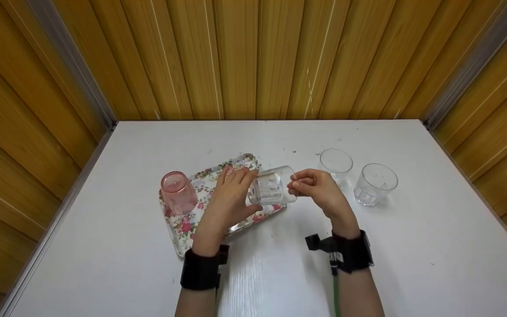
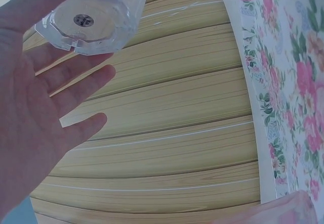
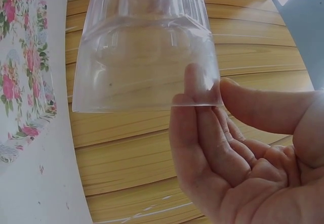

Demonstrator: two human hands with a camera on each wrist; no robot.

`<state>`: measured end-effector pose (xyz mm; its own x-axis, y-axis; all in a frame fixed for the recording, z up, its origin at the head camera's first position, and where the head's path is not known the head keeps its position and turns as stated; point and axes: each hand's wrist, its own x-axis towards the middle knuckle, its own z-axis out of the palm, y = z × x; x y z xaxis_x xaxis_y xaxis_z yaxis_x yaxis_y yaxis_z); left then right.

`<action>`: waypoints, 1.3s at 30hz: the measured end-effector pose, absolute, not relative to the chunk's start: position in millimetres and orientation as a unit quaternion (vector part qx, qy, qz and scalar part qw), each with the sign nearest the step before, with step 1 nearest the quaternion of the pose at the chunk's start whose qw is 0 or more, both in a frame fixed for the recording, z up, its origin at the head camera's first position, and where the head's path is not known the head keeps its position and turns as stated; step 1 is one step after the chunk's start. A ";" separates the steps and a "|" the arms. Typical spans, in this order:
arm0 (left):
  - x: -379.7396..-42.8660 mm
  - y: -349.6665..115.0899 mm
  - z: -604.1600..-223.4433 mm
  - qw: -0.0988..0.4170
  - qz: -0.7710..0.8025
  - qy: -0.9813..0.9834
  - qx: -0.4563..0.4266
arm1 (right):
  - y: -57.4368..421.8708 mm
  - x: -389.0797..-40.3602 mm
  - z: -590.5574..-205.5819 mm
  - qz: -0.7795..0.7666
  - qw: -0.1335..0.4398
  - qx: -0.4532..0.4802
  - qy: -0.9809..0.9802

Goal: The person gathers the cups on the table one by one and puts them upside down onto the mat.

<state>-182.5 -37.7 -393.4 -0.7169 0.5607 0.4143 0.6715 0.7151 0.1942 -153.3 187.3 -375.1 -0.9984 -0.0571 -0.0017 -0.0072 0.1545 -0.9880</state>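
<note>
A clear glass [image 1: 275, 185] is tilted on its side between both hands, over the floral tray's right end. My left hand [image 1: 231, 198] holds it about the base, thumb on the near side and fingers on the far side; the left wrist view shows a small round label [image 2: 83, 20] on the base. With thumb and fingertips, my right hand [image 1: 321, 191] pinches the glass's rim, one finger showing through the wall in the right wrist view. A pink glass [image 1: 178, 193] stands upside down on the tray's left end.
The floral tray [image 1: 186, 226] lies at an angle on the white table [image 1: 117, 185], partly covered by the left hand and forearm. Two clear glasses, one farther back [image 1: 336, 163] and one to its right [image 1: 376, 182], stand upright beyond the right hand. Wood-look panels [image 1: 253, 61] enclose the table.
</note>
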 end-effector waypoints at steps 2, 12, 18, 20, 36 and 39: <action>-182.7 -37.6 -393.2 0.168 -0.167 -0.910 -0.339 | 187.5 -153.2 -375.1 -0.649 0.018 -0.022 0.760; -183.5 -37.2 -391.3 0.165 -0.166 -0.911 -0.340 | 187.7 -153.4 -374.2 -0.648 0.015 -0.026 0.761; -183.5 -37.1 -389.7 0.162 -0.163 -0.913 -0.338 | 187.1 -154.0 -373.2 -0.642 0.016 -0.020 0.766; -183.2 -37.1 -389.3 0.161 -0.161 -0.913 -0.338 | 187.0 -153.7 -373.0 -0.641 0.017 -0.018 0.767; -180.7 -38.2 -388.8 0.170 -0.158 -0.913 -0.336 | 186.3 -153.2 -375.1 -0.642 0.019 -0.017 0.766; -180.1 -38.7 -388.9 0.164 -0.161 -0.914 -0.334 | 185.5 -153.3 -375.5 -0.641 0.018 -0.016 0.767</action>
